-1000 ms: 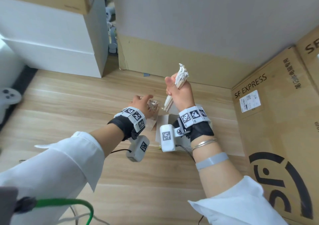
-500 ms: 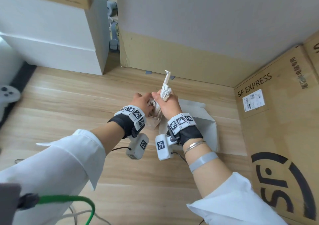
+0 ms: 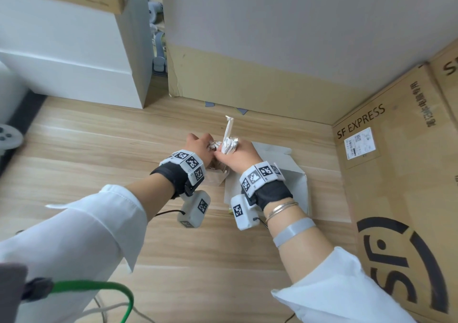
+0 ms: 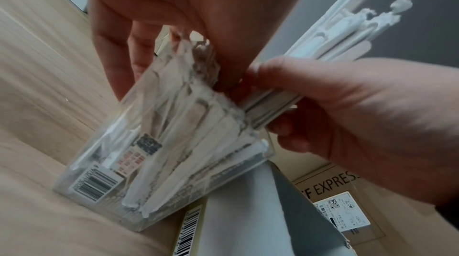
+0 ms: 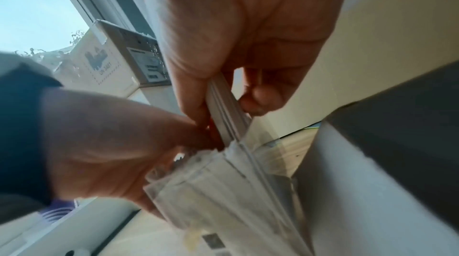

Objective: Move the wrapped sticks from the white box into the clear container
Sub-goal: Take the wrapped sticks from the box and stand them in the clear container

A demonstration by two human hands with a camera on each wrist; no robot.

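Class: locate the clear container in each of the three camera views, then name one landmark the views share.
Head: clear container centre, mostly hidden between the wrists.
Left wrist: lower centre, tilted, sticks inside.
Right wrist: bottom centre.
Shared landmark: the bundle of wrapped sticks in the right hand.

Both hands are seen from above, looking forward and down, in the head view. From below each palm, close up, the clear plastic container (image 4: 159,154) of paper-wrapped sticks between the hands is shared by both wrist views.
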